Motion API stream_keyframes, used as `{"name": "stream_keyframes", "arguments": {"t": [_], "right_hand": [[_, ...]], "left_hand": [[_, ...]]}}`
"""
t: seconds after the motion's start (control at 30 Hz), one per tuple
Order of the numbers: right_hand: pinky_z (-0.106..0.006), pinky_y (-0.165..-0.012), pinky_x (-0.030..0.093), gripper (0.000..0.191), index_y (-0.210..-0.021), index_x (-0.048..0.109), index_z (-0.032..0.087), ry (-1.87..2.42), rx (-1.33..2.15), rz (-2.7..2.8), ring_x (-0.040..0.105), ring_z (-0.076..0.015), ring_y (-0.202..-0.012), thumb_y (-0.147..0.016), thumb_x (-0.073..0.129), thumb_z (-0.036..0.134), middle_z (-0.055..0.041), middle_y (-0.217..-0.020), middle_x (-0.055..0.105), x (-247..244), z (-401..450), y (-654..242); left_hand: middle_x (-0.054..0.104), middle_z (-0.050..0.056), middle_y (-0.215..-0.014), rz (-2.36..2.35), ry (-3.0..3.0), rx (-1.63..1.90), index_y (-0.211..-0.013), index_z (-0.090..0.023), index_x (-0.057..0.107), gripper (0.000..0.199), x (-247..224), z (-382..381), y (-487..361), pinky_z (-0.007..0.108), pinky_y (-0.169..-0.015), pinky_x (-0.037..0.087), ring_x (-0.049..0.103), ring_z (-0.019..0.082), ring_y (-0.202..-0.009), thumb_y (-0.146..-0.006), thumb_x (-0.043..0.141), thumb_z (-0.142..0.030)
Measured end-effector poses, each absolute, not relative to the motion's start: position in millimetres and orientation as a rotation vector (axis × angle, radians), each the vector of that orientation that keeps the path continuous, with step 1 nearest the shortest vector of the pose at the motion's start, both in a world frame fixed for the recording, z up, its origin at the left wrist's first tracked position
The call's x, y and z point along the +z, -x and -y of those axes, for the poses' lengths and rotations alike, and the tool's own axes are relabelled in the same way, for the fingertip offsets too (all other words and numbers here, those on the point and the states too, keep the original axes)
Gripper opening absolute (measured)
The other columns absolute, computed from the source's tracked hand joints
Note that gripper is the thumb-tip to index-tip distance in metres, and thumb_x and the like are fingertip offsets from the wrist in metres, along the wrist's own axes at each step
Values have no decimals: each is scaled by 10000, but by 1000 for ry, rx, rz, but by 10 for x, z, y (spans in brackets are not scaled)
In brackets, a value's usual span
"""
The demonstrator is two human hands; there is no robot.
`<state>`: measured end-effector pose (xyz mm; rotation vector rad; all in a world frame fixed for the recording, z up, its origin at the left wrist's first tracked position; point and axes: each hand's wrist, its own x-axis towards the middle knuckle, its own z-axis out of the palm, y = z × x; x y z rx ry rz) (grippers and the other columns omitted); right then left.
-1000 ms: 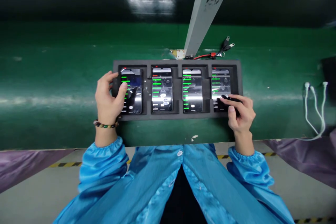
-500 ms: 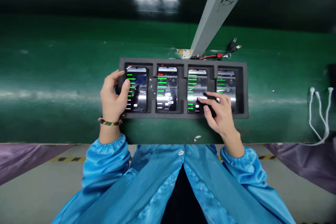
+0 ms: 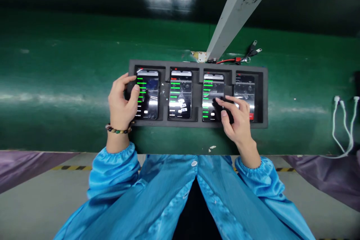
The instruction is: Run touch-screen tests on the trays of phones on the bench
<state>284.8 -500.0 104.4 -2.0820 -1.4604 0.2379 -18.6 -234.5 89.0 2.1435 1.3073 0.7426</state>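
A dark grey tray point(image 3: 165, 124) holds several smartphones, one in each compartment. My left hand point(image 3: 121, 101) grips the tray's left end, its thumb over the edge of the leftmost phone point(image 3: 152, 95). Green text lines show on that screen. The second phone point(image 3: 180, 93) has a red line above green ones. Fingers apart, my right hand point(image 3: 237, 118) hovers over the third phone point(image 3: 210, 90) and the rightmost phone point(image 3: 244, 86); whether a fingertip touches glass I cannot tell. The rightmost screen is mostly dark with a red block low down, and my hand partly hides it.
The tray lies on a green worktable point(image 3: 70, 120). A grey metal post point(image 3: 236, 7) rises behind it, with black and red cables point(image 3: 250, 52) at its foot. White charging cables point(image 3: 344, 127) lie at the far right. A small white scrap point(image 3: 212, 147) is near the front edge.
The rightmost phone's green lines have gone, and a red block now shows low on its screen. My right fingers have shifted slightly right relative to the third phone. My left hand keeps its place.
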Motion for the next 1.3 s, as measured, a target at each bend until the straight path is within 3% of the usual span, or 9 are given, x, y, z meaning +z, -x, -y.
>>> {"name": "stream_keyframes", "arguments": {"t": [0.23,0.47,0.7,0.9,1.13,1.3], "right_hand": [[-573,-1209,428,335,-1367,696,289,2010,219,1519,629,-310,-1438,-1089,514,321,-64,-1404,784,1087,4816,-2671],[-552,-1202,448,326,-1375,669,259,1746,255,1743,637,-304,-1435,-1077,552,199,-39,-1340,824,1090,4446,-2229],[-559,-1214,427,345,-1413,646,259,1683,310,1905,614,-314,-1453,-1083,570,190,-9,-1435,787,1120,4391,-2171],[-569,-1251,381,365,-1441,629,276,1684,338,1902,585,-311,-1489,-1090,557,205,-6,-1441,784,1113,4391,-2147],[-572,-1225,408,370,-1425,638,290,1688,331,1818,600,-312,-1480,-1078,549,194,-28,-1429,786,1077,4397,-2163],[-546,-1215,448,392,-1418,648,303,1683,289,1645,654,-289,-1425,-1054,562,185,-36,-1416,791,1108,4438,-2236]], "left_hand": [[687,95,-1510,-1268,-1948,788,-1443,-263,625,419,828,2296,194,434,-1246,537,683,245,-1384,-1068,576,-443],[712,95,-1452,-1060,-1761,927,-1414,-274,653,568,701,2206,303,471,-1298,506,671,276,-1408,-986,748,-635],[700,93,-1505,-1016,-1801,908,-1434,-286,670,525,686,2185,383,497,-1313,497,663,282,-1434,-1009,750,-584],[570,106,-1685,-892,-1864,716,-1575,-299,568,640,737,2136,558,547,-1395,387,538,314,-1585,-1018,740,-564],[391,139,-1805,-755,-1993,597,-1658,-301,467,908,749,2093,684,609,-1428,280,333,371,-1704,-893,898,-531],[396,139,-1803,-781,-1972,607,-1658,-291,474,854,763,2109,671,606,-1427,287,353,364,-1696,-934,851,-545]]}}
